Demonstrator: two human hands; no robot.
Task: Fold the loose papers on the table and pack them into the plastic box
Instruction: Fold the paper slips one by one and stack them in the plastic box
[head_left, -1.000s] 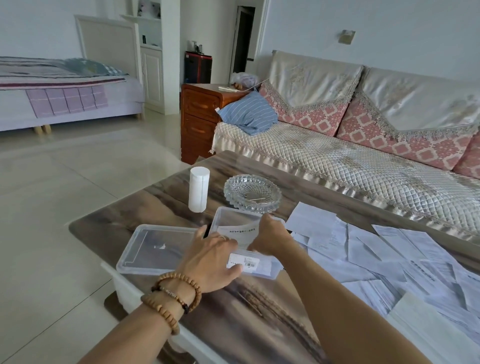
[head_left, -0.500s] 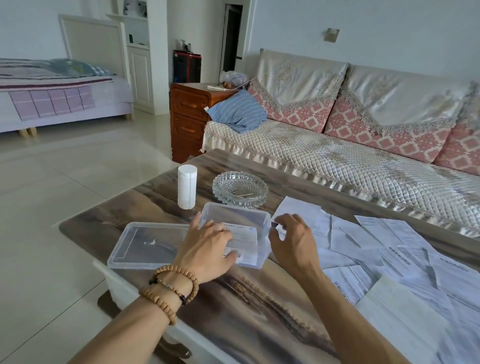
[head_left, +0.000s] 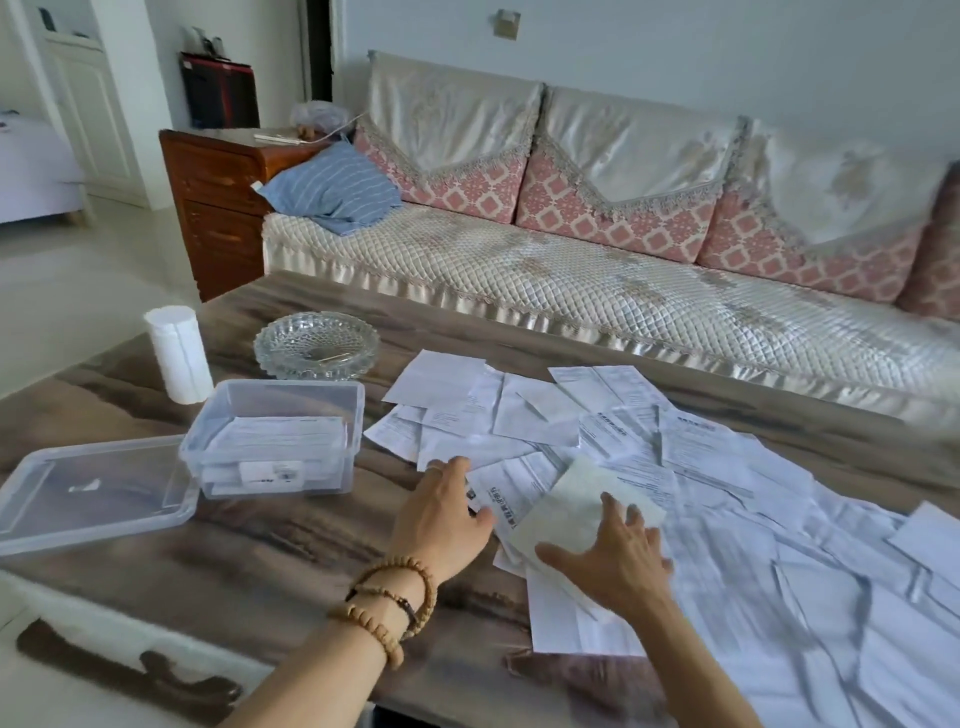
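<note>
Clear plastic, the box (head_left: 272, 436) sits at about nine o'clock on the table (head_left: 291, 551) with folded papers (head_left: 275, 441) inside, its lid (head_left: 88, 491) lying just beside it further toward nine. The loose papers (head_left: 727, 509) spread from the centre out to three and four o'clock. The left hand (head_left: 441, 512), fingers straight and relaxed, reaches onto their near edge holding nothing, while the right hand (head_left: 613, 556), fingers spread, lies on a pale sheet (head_left: 571, 506), seemingly pressing rather than gripping, though blur hides the thumb.
</note>
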